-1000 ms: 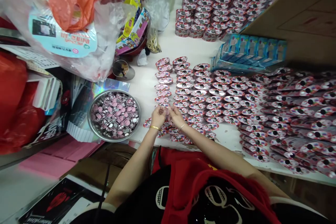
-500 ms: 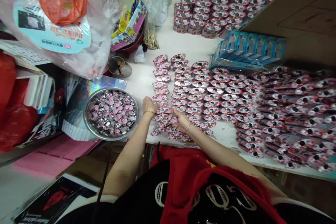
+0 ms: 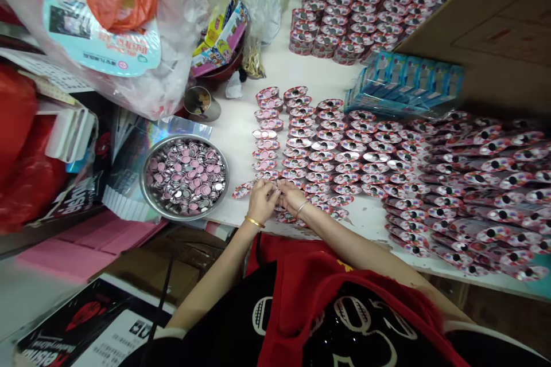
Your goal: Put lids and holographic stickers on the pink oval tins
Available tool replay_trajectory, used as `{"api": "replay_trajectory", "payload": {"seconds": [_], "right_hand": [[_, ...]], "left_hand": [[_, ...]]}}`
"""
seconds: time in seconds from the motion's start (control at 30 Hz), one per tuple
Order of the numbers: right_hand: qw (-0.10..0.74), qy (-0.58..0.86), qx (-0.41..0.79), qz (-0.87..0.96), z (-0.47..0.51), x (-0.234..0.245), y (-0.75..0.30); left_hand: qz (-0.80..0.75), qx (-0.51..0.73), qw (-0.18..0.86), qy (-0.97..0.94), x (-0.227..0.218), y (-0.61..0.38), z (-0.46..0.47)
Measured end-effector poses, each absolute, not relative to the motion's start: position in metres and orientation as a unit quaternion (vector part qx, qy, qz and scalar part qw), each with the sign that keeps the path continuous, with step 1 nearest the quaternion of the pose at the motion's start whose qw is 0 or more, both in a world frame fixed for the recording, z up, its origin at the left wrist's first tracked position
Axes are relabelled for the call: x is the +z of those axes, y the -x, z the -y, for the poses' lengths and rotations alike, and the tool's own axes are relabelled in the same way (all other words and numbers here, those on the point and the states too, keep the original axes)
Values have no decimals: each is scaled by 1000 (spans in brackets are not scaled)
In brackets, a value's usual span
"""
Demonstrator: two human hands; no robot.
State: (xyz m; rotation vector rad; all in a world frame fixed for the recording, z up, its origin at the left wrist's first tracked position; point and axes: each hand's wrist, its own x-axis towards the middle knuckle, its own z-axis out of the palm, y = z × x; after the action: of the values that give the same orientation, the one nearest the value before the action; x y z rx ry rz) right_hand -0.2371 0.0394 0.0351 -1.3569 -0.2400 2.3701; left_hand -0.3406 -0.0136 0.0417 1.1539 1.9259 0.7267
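Observation:
My left hand and my right hand meet over the near end of the rows of red-and-white printed packs. The fingers of both are pinched together at the tips. What lies between them is too small and too covered to make out. One pack leans at a slant just left of my left hand. Pink round discs sit on the tops of the packs in the leftmost column, while packs farther right show dark round spots. A steel bowl full of small pink-and-silver round caps stands to the left.
More packs stand at the back and crowd the right side. Blue boxes in plastic wrap lie beside a large cardboard box. A metal cup, plastic bags and colourful cartons occupy the back left.
My left hand has moved right and nearer to me, from the left column to my right hand. A pack now lies slanted beside it. The pinkish round piece in my right hand is now hidden.

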Motion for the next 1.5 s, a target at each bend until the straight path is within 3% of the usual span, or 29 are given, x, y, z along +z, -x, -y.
{"api": "replay_trajectory", "payload": {"seconds": [0.13,0.27,0.4,0.77,0.9,1.07,1.13,1.23,1.37,1.5], "right_hand": [[187,498,837,128,-39,30,237],[193,533,803,184,-41,22,229],[182,531,799,215,-40,18,220],[199,536,788,228,-38,18,223],[211,532,790,221,-39,23,222],[208,515,797,235,-21,25,224],[180,517,791,272,-12,25,224],[109,520,721,445,-10,27,220],[-46,452,455,766,-33,33,219],[-244,360,298,850,-56,35,232]], "left_hand": [[-775,346,375,-374,27,359,11],[-818,196,259,-475,19,370,2],[-792,39,234,-563,15,369,2],[-751,-34,222,-621,20,364,-7],[-761,40,240,-601,29,361,-1],[-754,290,346,-478,31,334,35],[-751,348,378,-414,28,327,45],[-778,339,389,-358,23,332,46],[-861,178,330,-344,20,356,27],[-881,-5,315,-353,19,366,2]]}}
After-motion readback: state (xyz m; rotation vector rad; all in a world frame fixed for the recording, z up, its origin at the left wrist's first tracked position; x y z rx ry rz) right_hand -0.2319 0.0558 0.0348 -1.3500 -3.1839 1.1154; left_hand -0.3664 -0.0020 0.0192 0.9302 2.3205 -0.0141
